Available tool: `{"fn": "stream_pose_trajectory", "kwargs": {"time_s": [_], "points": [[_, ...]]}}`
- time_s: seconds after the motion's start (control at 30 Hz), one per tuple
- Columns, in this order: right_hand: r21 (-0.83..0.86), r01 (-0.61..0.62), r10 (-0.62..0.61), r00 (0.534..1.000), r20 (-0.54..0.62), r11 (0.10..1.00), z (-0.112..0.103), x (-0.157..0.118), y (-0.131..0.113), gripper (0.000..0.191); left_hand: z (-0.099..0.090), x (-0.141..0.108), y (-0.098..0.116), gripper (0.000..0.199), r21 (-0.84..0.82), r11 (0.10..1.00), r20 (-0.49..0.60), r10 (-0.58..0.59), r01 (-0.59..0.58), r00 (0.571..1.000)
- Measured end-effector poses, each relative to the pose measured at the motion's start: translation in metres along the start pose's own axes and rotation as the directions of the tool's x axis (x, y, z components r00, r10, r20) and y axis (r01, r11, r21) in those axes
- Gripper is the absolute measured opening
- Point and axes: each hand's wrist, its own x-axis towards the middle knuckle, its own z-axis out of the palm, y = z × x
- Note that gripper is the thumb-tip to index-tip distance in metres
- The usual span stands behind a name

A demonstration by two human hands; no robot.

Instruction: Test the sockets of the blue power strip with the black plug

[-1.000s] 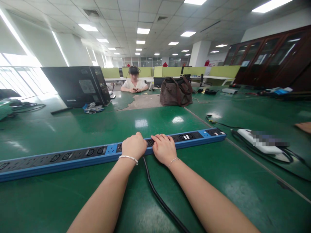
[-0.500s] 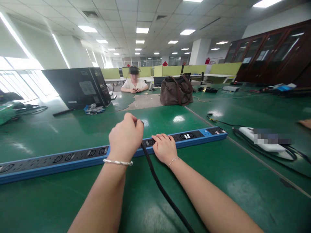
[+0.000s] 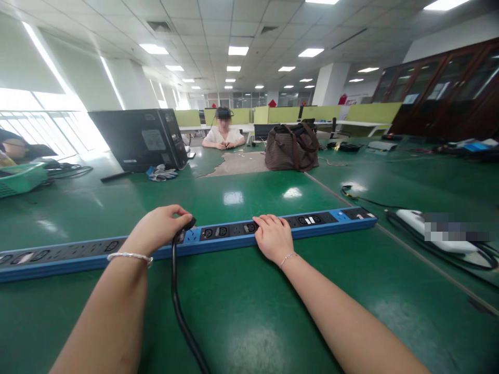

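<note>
A long blue and black power strip (image 3: 230, 235) lies across the green table, slightly aslant, with rows of sockets facing up. My left hand (image 3: 161, 226) pinches a black plug (image 3: 190, 224) at the end of a thick black cable (image 3: 175, 291), over the strip beside a blue socket section. Whether the plug touches a socket I cannot tell. The cable hangs down in front of the strip and runs out at the bottom. My right hand (image 3: 274, 238) is closed over the strip further right, its fingers across the top towards the far edge.
A black computer case (image 3: 136, 140) stands at the back left, with gloves (image 3: 161, 173) by it. A green basket (image 3: 23, 179) is at far left. A brown bag (image 3: 290, 148) sits ahead, near a seated person (image 3: 224, 132). A white device (image 3: 432, 234) with black cables lies right.
My left hand has moved left along the power strip with the plug and cable, and is lower now. The right hand stays on the strip. The view has shifted slightly left.
</note>
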Motion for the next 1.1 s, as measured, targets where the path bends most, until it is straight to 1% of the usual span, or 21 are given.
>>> {"fn": "stream_pose_trajectory", "kwargs": {"time_s": [0.13,0.23,0.37,0.6,0.77,0.97,1.1], "points": [[0.002,0.005,-0.005,1.000,-0.012,1.000,0.000,0.000,0.001,0.038,0.012,0.004,-0.013,0.037,0.056,0.998,0.057,0.010,-0.013,0.998],[0.013,0.010,-0.010,1.000,-0.017,1.000,0.000,0.000,0.002,0.038,0.020,0.008,-0.015,0.036,0.114,0.993,0.068,0.009,-0.017,0.998],[0.002,0.017,-0.017,1.000,-0.014,1.000,-0.001,0.000,0.002,0.038,0.027,0.011,-0.015,0.035,0.141,0.990,0.075,0.008,-0.018,0.997],[0.003,0.013,-0.013,1.000,-0.017,1.000,0.000,0.000,0.001,0.038,0.028,0.010,-0.012,0.036,0.202,0.979,0.076,0.004,-0.020,0.997],[0.026,0.008,-0.007,1.000,-0.026,1.000,0.001,0.000,0.001,0.037,0.030,0.011,-0.008,0.036,0.257,0.966,0.098,0.017,-0.042,0.995],[0.050,0.005,-0.003,0.999,-0.035,0.999,0.002,0.000,0.002,0.037,0.030,0.009,-0.005,0.035,0.274,0.959,0.107,0.043,-0.071,0.993],[0.048,0.006,-0.004,0.999,-0.041,0.999,0.002,0.000,0.002,0.037,0.031,0.009,-0.005,0.035,0.267,0.962,0.116,0.024,-0.055,0.993]]}}
